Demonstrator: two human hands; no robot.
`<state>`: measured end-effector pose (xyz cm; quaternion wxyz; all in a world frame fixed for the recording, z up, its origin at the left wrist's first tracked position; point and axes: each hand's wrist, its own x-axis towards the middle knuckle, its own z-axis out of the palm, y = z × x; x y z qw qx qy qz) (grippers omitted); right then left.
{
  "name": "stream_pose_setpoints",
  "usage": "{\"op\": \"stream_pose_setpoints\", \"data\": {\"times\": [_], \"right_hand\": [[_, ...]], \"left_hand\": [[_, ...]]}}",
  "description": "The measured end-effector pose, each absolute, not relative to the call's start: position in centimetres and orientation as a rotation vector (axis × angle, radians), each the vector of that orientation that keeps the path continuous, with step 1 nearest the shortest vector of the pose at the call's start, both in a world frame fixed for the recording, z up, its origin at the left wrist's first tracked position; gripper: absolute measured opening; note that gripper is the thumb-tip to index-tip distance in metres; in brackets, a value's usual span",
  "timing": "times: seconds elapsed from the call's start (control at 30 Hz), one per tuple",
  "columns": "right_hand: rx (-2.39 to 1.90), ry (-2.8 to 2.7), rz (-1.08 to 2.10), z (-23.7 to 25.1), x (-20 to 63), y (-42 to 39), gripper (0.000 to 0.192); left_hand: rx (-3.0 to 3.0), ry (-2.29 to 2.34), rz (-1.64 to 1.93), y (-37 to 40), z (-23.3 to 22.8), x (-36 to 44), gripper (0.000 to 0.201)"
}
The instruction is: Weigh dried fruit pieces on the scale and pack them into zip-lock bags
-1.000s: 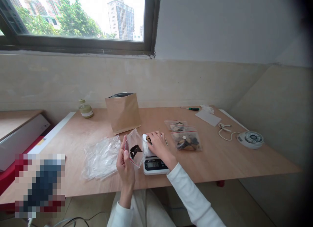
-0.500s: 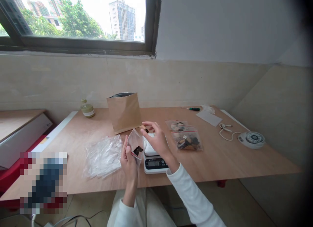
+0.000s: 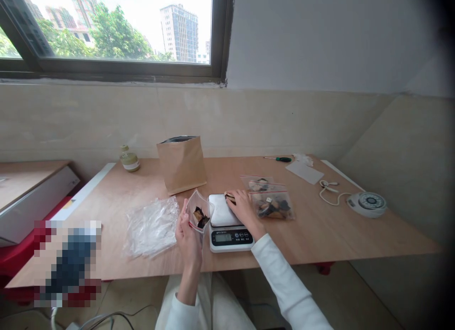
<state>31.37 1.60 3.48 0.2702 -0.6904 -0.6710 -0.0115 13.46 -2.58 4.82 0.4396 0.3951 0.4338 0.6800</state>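
You'll find nothing legible here — the scale [image 3: 230, 223] display shows digits and button marks, but they're too small to read.

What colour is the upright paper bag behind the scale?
Plain kraft brown, seen in the head view: paper bag behind the scale.

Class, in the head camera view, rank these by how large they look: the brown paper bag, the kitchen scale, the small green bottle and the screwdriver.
1. Brown paper bag
2. Kitchen scale, close behind; it sits nearer the camera, so this order is unsure
3. Small green bottle
4. Screwdriver, though it lies farthest back
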Motion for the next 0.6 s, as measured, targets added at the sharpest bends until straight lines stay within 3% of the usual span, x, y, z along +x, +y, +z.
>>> {"op": "stream_pose_setpoints", "data": {"times": [0.2,0.37,0.6], "right_hand": [[-1.489,-1.571,0.163,9.0,28.9,-0.1,0.023],[-1.295,-1.872,0.308,13.7,26.8,-2.9,0.026],[-1.319,-1.716,0.449,12.9,27.7,-5.2,0.029]], "left_hand": [[1.028,1.113,1.68,-3.0,5.4,13.7,0.046],[0.978,1.049,1.676,-3.2,5.8,13.8,0.044],[0.842,0.907,1.755,-3.7,6.5,13.1,0.042]]}}
